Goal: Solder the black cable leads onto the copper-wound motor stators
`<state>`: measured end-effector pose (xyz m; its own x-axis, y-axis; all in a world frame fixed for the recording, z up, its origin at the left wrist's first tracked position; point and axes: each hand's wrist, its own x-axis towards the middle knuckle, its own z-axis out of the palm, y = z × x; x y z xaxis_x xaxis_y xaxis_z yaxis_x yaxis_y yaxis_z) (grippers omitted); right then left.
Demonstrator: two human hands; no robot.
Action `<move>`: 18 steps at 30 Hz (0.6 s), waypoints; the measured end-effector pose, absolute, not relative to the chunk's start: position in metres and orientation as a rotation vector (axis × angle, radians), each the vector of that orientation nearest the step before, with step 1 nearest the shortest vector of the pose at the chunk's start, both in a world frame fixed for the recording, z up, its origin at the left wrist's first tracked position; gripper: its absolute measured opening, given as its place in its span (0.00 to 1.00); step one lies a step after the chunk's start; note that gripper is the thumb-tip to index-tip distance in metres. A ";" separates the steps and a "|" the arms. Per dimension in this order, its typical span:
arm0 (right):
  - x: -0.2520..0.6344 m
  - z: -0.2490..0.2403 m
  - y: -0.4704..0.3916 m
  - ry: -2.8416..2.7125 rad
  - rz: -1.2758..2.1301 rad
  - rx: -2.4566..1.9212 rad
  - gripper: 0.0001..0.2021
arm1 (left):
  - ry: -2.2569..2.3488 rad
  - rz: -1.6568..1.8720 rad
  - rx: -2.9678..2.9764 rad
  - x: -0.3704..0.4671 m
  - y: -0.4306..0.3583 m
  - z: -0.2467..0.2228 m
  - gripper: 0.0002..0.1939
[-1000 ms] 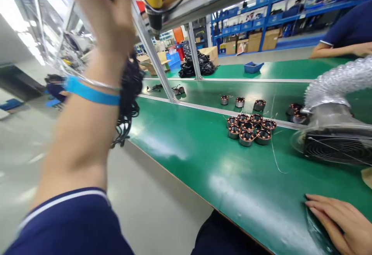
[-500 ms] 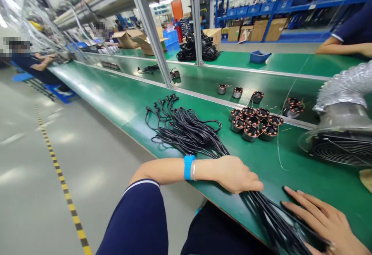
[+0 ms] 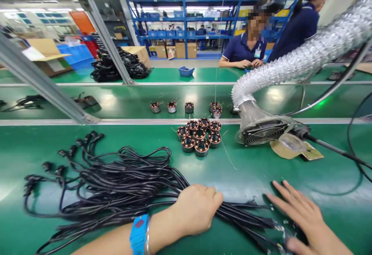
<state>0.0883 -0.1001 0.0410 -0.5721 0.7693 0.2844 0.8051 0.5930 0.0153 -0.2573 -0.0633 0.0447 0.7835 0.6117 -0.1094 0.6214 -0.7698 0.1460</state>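
Note:
A large bundle of black cables [image 3: 116,181] lies across the green table, its plug ends at the left. My left hand [image 3: 199,210], with a blue band at the wrist, is closed around the bundle near its right part. Beyond it the cable ends fan out to the right, showing stripped wire tips. My right hand [image 3: 302,216] is spread with fingers apart beside these tips, its thumb close to them. Several copper-wound stator cores [image 3: 199,134] stand in a cluster behind my left hand.
A fan unit [image 3: 261,133] on a silver flexible duct [image 3: 290,59] stands at the back right, beside a roll of tape [image 3: 286,146]. More cores [image 3: 171,107] stand on the middle strip. A person [image 3: 247,49] sits across the table. A metal post [image 3: 43,73] slants at the left.
The view has swung right and levelled, bringing the person across and the whole fan unit into sight. My left hand still grips the cables; my right hand stays spread near their ends.

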 end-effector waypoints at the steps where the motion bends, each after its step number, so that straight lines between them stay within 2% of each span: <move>1: 0.088 0.038 -0.109 -2.571 -0.192 -1.287 0.28 | 1.002 -0.112 2.778 -0.258 -0.060 0.046 0.09; 4: 0.098 0.029 -0.119 -2.384 -0.026 -1.379 0.15 | 1.084 -0.144 2.731 -0.262 -0.047 0.050 0.10; 9: 0.113 0.042 -0.101 -1.919 0.301 -1.549 0.14 | 1.229 0.001 2.603 -0.274 -0.034 0.058 0.10; 13: 0.074 0.082 -0.075 -1.849 0.217 -1.471 0.12 | 1.117 0.366 2.524 -0.275 -0.041 0.064 0.32; 15: 0.032 0.102 -0.062 -2.028 0.115 -1.236 0.14 | 1.003 0.579 2.472 -0.270 -0.049 0.064 0.38; 16: 0.006 0.109 -0.057 -2.103 0.106 -1.092 0.15 | 0.948 0.655 2.407 -0.267 -0.053 0.063 0.36; 18: -0.048 0.118 -0.049 -2.192 0.106 -0.778 0.14 | 0.920 0.715 2.210 -0.263 -0.060 0.061 0.27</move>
<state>-0.0479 -0.0490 0.1176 -0.4992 0.5635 0.6582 0.4975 0.8084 -0.3147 -0.2633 -0.0602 0.0607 0.6084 0.7580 0.2351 0.4146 -0.5562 0.7202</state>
